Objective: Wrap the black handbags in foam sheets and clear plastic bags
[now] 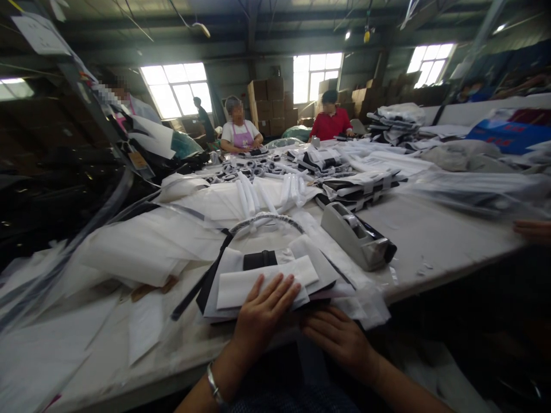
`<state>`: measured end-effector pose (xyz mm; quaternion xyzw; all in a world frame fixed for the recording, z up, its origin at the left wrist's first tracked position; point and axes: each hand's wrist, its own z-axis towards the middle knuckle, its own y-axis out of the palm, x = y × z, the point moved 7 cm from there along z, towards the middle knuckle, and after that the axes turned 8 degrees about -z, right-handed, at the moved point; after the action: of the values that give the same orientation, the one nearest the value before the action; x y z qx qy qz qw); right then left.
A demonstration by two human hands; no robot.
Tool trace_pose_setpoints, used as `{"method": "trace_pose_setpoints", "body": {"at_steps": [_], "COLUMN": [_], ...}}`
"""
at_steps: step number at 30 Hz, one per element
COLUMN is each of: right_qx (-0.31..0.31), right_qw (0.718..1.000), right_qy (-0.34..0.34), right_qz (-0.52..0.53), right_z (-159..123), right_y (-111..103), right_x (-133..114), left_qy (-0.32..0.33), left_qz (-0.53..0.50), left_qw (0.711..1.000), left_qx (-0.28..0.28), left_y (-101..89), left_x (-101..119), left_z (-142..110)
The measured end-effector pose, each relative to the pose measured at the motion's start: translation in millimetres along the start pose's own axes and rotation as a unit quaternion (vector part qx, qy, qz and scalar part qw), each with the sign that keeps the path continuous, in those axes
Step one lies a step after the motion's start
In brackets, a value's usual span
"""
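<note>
The bag (pixel 259 260) lies flat at the near edge of the counter (pixel 434 229), its long axis running left to right, directly in front of you. Its handle (pixel 269 219), in clear wrap, arches on the far side, away from both your hands; a dark strap (pixel 189 301) slants out past its left end. Across its front lies a white strip (pixel 267 281), also lengthwise, its right end angled slightly to the far side.

Your left hand (pixel 264 310) is nearer the middle: it rests on the strip from the near side, fingers extended and closed on nothing. Your right hand (pixel 336 335) is at the bag's near right corner, fingertips partly hidden by it, so whether they grasp anything you cannot tell.

Clear plastic (pixel 368 304) lies beside the bag's right end, in the way on that side. Far and to the right of the bag stands the tape dispenser (pixel 359 238). White tubes (pixel 247 195) lie beyond the handle, with a stack (pixel 365 186) of dark and white pieces to their right. Loose white sheets (pixel 133 246) crowd the left. Farther off, two co-workers sit across the counter.
</note>
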<state>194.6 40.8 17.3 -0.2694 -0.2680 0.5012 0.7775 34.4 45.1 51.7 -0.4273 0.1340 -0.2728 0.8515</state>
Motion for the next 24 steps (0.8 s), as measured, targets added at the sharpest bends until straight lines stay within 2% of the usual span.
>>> {"method": "trace_pose_setpoints", "body": {"at_steps": [6,13,16,20,24], "right_qx": [0.019,0.022,0.018,0.025,0.02], "right_qw": [0.997,0.999,0.999,0.999,0.999], "right_qy": [-0.006,-0.022,-0.027,-0.03,-0.011], "right_qz": [0.071,-0.007,-0.025,0.007,0.031], "right_z": [19.6,34.2,42.5,49.7,44.9], "right_y": [-14.8,-35.8,-34.4,-30.5,-24.5], "right_x": [-1.3,2.4,9.6,17.6,21.2], "left_qy": [-0.012,-0.007,-0.003,-0.004,-0.017], "left_qz": [-0.024,-0.013,-0.013,-0.033,-0.114], "left_qw": [1.0,1.0,1.0,0.999,0.992], "left_qx": [-0.007,0.005,0.009,0.005,-0.051], "left_y": [2.2,3.4,5.0,3.4,-4.6], "left_x": [-1.6,3.2,3.6,1.0,-1.4], "left_z": [-1.6,-1.6,-1.7,-2.5,-0.2]}}
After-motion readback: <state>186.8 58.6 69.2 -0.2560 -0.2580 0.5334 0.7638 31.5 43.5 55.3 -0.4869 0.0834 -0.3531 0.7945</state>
